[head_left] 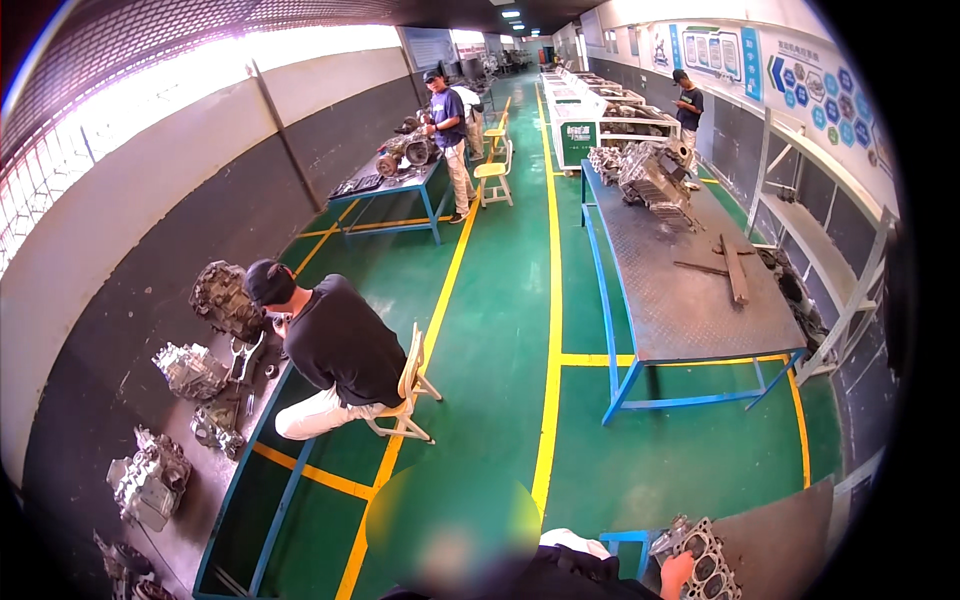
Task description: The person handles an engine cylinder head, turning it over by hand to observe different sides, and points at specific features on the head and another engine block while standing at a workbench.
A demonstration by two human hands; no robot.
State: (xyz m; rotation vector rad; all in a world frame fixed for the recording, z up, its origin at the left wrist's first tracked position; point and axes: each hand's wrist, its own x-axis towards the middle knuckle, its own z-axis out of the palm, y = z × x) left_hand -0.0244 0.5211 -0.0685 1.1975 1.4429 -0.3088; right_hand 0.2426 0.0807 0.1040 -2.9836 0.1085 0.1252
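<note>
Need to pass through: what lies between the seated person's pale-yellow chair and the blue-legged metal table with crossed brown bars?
Green floor with a long yellow line shows in the head view.

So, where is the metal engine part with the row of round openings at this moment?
In the head view, the engine part is at the lower right, on a table, with the right hand against it.
</note>
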